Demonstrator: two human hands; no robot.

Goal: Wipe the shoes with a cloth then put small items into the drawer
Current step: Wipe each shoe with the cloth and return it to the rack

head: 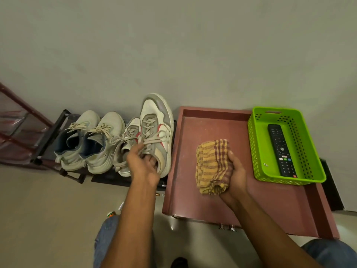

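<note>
A white, grey and red sneaker (157, 120) is lifted a little above its twin (129, 136) on the dark shoe rack (63, 117). My left hand (142, 163) grips it at the tongue and collar, fingers inside the opening. My right hand (236, 171) holds a bunched yellow and maroon checked cloth (212, 165) over the open reddish drawer (202, 117). A pale pair of sneakers (90, 140) stands at the rack's left.
A green perforated basket (309, 171) with a black remote (281, 149) sits in the drawer's right part. Small items lie on the floor near my knee (116, 211). A red metal frame (21, 113) stands far left. A plain wall rises behind.
</note>
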